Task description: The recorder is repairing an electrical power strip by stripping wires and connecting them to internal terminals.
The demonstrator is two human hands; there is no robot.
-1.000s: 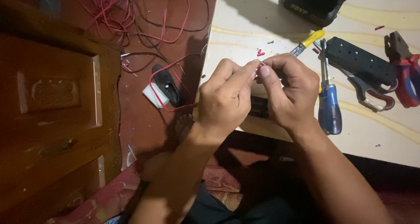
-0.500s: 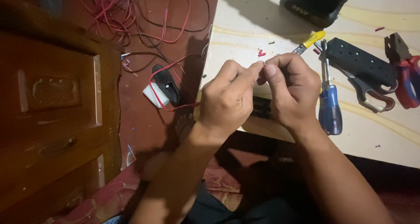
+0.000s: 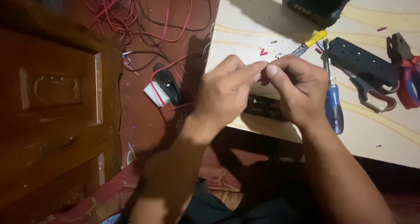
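Pinching together above the table [image 3: 271,22] edge, the left hand [image 3: 227,90] and right hand [image 3: 297,90] close their fingers [image 3: 256,71] on something too small to tell. A blue-handled screwdriver [image 3: 333,106] lies just beside the right hand, red wire [image 3: 144,18] on the floor well apart.

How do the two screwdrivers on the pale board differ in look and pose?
The blue screwdriver has a blue handle and lies nearly straight up and down in the picture, right beside the right hand. The yellow screwdriver has a yellow handle, looks shorter and slimmer, and lies slanted, its handle pointing up and right above the fingers. The blue one's handle shows in full; the yellow one's tip end runs behind the hand. Both lie flat on the board, held by neither hand.
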